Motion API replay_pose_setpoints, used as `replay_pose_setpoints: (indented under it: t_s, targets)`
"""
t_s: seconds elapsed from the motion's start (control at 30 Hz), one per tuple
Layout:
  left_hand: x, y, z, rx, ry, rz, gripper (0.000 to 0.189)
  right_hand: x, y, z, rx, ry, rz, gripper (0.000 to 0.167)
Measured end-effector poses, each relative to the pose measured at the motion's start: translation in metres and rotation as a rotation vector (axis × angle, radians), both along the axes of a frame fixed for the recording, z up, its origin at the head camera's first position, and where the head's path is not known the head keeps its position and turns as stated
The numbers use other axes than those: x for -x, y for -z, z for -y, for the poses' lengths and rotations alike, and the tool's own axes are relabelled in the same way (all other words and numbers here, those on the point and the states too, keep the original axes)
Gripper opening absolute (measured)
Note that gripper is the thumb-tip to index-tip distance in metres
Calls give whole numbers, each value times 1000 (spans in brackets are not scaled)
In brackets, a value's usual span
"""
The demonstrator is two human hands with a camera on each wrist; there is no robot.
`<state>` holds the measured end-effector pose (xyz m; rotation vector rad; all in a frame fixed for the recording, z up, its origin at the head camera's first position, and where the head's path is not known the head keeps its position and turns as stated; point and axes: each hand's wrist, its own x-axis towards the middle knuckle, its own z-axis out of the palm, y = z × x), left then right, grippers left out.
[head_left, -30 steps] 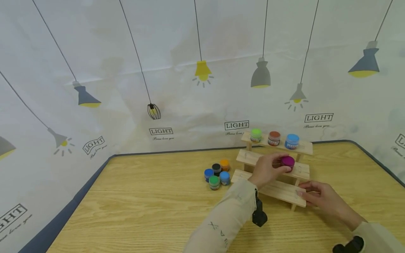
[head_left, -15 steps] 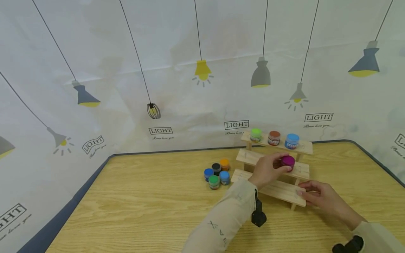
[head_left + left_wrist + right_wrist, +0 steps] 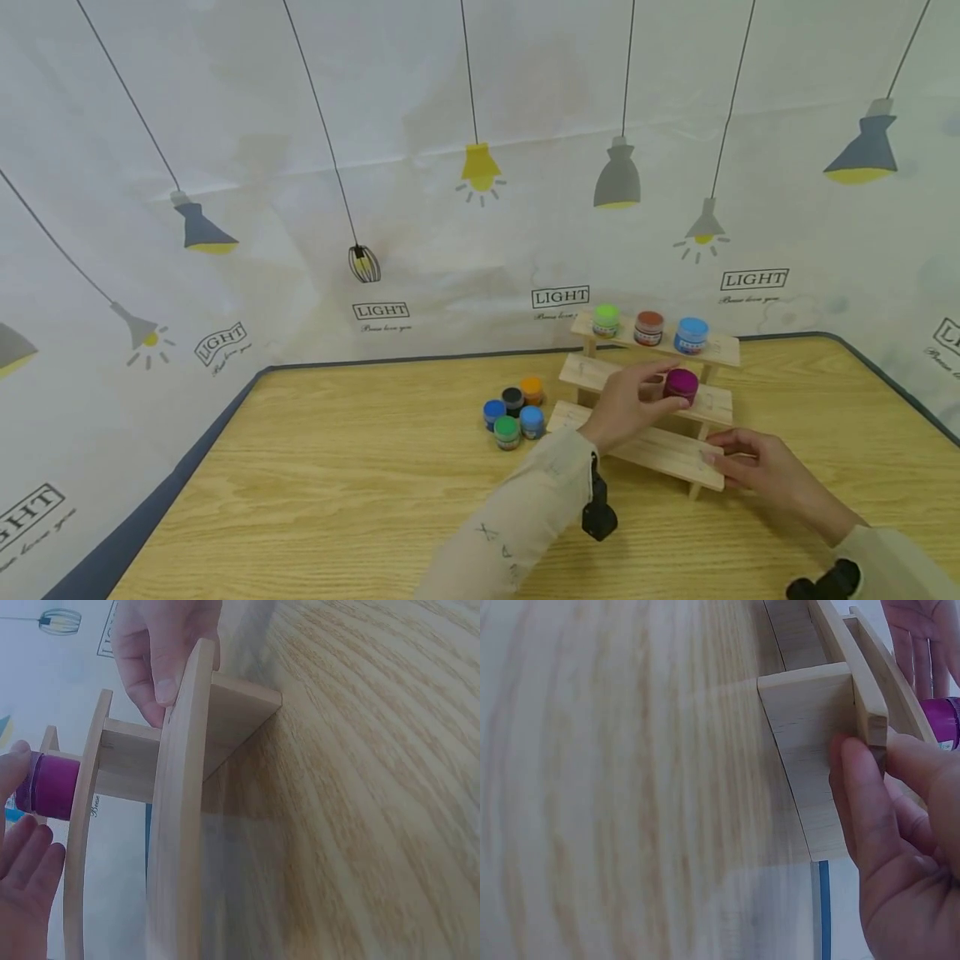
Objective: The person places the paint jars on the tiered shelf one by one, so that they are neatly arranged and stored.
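Observation:
A small purple paint jar (image 3: 681, 387) stands upright on the middle step of a three-tier wooden stand (image 3: 660, 450). My left hand (image 3: 626, 404) holds this jar between thumb and forefinger, the thumb in front and the forefinger behind. In the left wrist view, a digit touches the purple jar (image 3: 54, 784) by its lid, the other fingers apart from it. My right hand (image 3: 772, 473) pinches the right end of the lowest step, the thumb on top. Lime green (image 3: 606, 320), brown-red (image 3: 648, 328) and blue (image 3: 692, 335) jars line the top step.
Left of the stand, several paint jars cluster on the wooden table (image 3: 337, 500): orange (image 3: 532, 390), black (image 3: 513, 400), dark blue (image 3: 495, 413), light blue (image 3: 532, 422) and green (image 3: 507, 432). A white lamp-print backdrop (image 3: 420, 208) rises behind the table.
My left wrist and forearm have shifted slightly left, while thumb and forefinger stay around the purple jar. The jar and my right hand keep nearly the same place.

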<state>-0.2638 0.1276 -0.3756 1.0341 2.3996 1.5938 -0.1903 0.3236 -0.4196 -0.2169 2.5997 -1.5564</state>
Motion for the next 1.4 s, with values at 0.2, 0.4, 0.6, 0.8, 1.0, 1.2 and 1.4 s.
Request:
replay_pose_setpoints:
  t_s: [0.2, 0.4, 0.6, 0.8, 1.0, 1.2, 1.4]
  targets:
    - [3, 2, 19, 32, -37, -123, 44, 0, 0, 1, 2, -3, 0, 41]
    - [6, 1, 42, 25, -42, -144, 38, -1, -1, 2, 9, 3, 6, 41]
    - [6, 2, 65, 23, -49, -147, 33, -2, -1, 3, 19, 6, 5, 41]
    - [6, 0, 92, 55, -56, -131, 31, -2, -1, 3, 22, 8, 5, 41]
    - [8, 0, 121, -6, -94, -175, 29, -2, -1, 3, 14, 9, 9, 41]
    - [12, 11, 149, -34, -175, -203, 24, -2, -1, 3, 25, -4, 8, 42]
    - [13, 21, 175, 1, -263, -195, 25, -2, -2, 3, 23, -10, -1, 42]
